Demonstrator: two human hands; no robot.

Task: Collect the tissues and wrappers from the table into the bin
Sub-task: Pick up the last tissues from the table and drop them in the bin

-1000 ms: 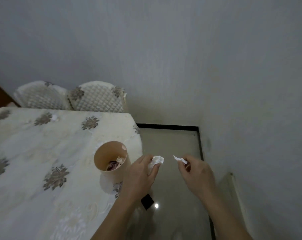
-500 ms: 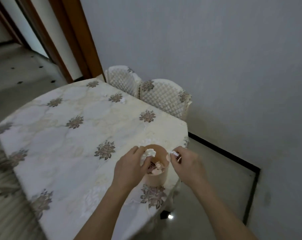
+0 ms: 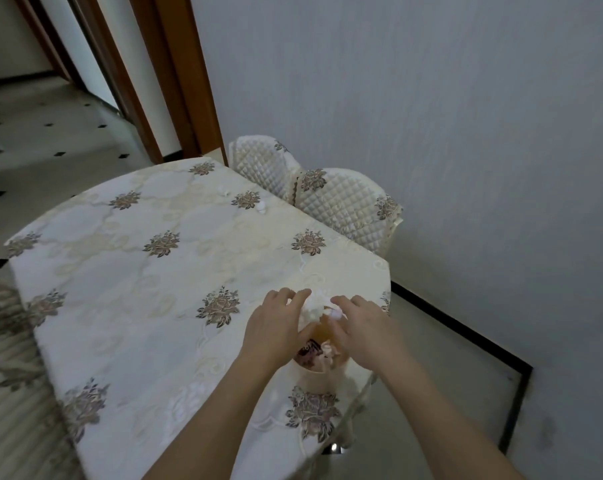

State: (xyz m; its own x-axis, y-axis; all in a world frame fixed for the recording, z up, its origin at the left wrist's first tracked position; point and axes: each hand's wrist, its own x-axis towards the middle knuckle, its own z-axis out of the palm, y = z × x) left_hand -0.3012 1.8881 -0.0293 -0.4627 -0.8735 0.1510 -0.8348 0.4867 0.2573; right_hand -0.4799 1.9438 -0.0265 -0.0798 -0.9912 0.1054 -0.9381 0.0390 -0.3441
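A small round beige bin stands near the table's right corner, with crumpled wrappers and tissue inside. Both hands hover over its mouth. My left hand pinches a crumpled white tissue just above the rim. My right hand holds a small white scrap at its fingertips, over the bin opening. Two more small white tissue bits lie far across the table, one tissue bit near the chairs and the other bit a little to its left.
The table wears a cream cloth with brown flower prints. Two quilted chairs stand against the grey wall behind it. A wooden door frame is at the back left. Tiled floor drops off right of the table.
My view swung left and up onto the table. Both hands moved from beside the bin over the floor to directly above the bin's mouth, still holding the tissue and scrap.
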